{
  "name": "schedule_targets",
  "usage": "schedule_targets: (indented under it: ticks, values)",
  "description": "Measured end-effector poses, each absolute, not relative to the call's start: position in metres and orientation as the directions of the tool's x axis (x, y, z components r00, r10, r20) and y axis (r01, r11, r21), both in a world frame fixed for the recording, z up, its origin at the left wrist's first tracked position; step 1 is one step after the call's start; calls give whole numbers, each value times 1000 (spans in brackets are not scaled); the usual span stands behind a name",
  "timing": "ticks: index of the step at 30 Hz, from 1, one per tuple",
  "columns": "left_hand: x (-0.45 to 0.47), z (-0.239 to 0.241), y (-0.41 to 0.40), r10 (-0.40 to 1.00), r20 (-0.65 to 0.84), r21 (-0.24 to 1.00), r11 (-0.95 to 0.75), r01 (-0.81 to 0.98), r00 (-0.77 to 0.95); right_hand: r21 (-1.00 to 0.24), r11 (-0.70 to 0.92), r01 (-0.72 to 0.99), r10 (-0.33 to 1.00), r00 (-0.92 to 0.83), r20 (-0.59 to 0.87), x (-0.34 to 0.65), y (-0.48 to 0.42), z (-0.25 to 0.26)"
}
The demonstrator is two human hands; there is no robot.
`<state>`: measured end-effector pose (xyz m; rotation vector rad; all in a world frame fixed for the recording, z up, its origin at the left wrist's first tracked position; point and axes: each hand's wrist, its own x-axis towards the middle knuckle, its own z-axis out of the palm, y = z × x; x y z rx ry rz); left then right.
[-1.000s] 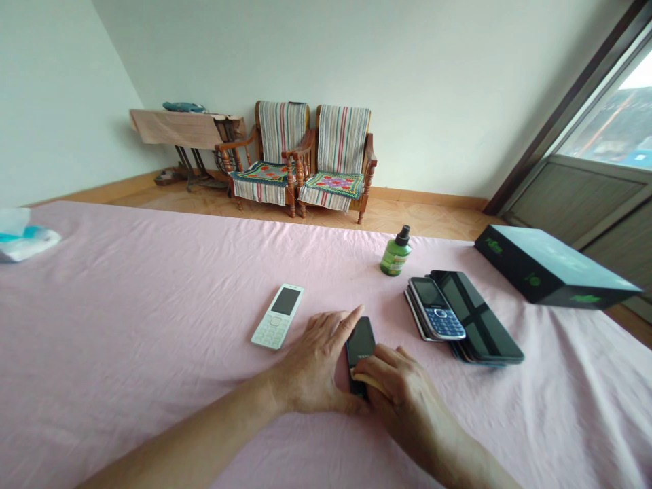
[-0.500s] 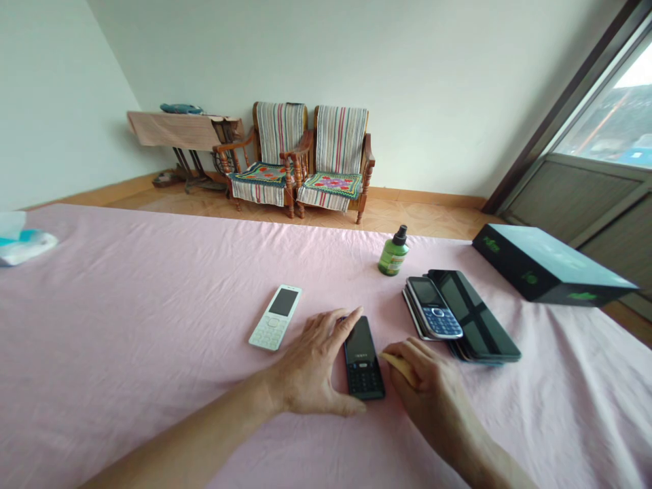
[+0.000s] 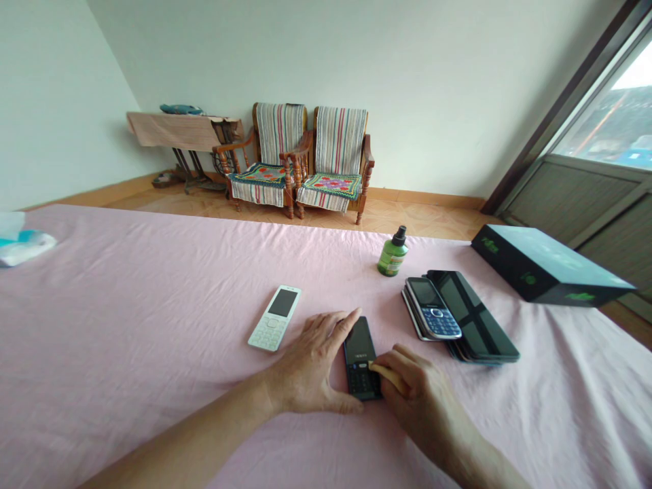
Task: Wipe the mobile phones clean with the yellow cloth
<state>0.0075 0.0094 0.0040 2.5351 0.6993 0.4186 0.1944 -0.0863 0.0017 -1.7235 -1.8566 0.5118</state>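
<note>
A black keypad phone (image 3: 363, 345) lies face up on the pink cloth. My left hand (image 3: 316, 363) braces it, fingertips at its upper left edge and thumb by its bottom end. My right hand (image 3: 418, 387) is closed around a slim, pale yellow object (image 3: 392, 376) whose kind I cannot make out. The tip of this object is over the right side of the phone, at the top of the keys. To the left of my left hand lies a white keypad phone (image 3: 275, 319), also face up.
A dark blue keypad phone (image 3: 435, 316) lies on a stack beside black tablet-like devices (image 3: 476, 316). Behind stand a green spray bottle (image 3: 392, 257) and a black box (image 3: 545, 268). A tissue pack (image 3: 28, 246) lies far left. Two wooden chairs (image 3: 333, 159) stand beyond the cloth's edge.
My right hand has moved a little left, bringing the pale object's tip from beside the black phone onto its keypad area. My left hand and the phone have hardly moved.
</note>
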Motion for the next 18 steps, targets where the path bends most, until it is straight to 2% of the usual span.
schedule_targets:
  ticks: [8,18]
  values:
    - [8,4,9,548,188,525,-757,388,815,-498,164,852,977,-71,199,192,-90,0]
    - [8,3,9,553,194,530,-754,388,810,-463,284,839,950,-179,257,175,-86,2]
